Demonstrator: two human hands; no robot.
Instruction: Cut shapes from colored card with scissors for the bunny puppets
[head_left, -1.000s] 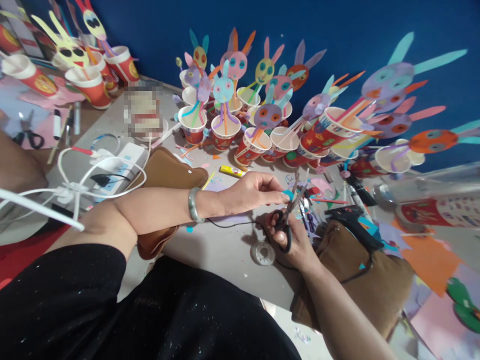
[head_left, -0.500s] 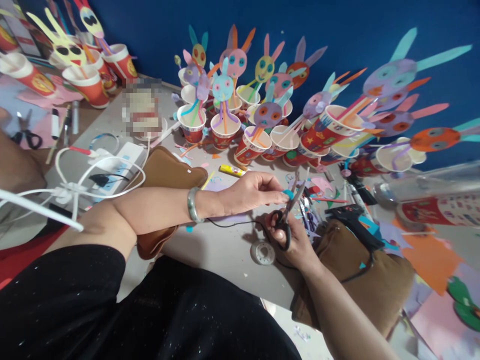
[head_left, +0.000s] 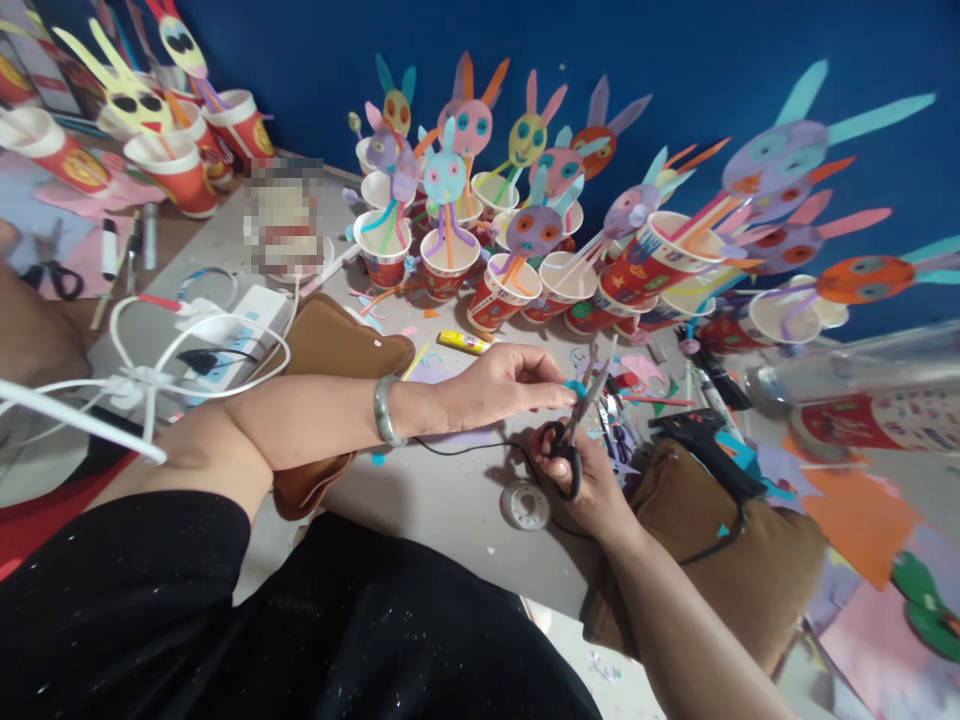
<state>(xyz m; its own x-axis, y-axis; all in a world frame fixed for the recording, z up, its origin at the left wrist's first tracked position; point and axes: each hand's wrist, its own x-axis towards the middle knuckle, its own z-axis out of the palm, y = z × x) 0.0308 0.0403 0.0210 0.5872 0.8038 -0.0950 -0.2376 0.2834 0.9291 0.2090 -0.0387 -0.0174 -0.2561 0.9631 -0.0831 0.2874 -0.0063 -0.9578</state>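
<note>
Between its thumb and fingers, my left hand pinches a small piece of blue paper. My right hand grips a pair of scissors by its black handles, with fingers through the loops. The blades point up and away, and they meet the edge of the blue paper. Just below the scissors, a roll of clear tape lies on the grey table. Beyond my left wrist lies a yellow glue stick. A small blue paper dot rests on the table under my left forearm.
Several red paper cups with paper rabbit heads stand along the blue wall. A brown cushion with a black glue gun on it lies at right. White cables loop over a power strip at left. Another person's arm shows at far left.
The scissor blades have closed a little on the blue paper. Both hands stay in nearly the same place, and the cups have not moved.
</note>
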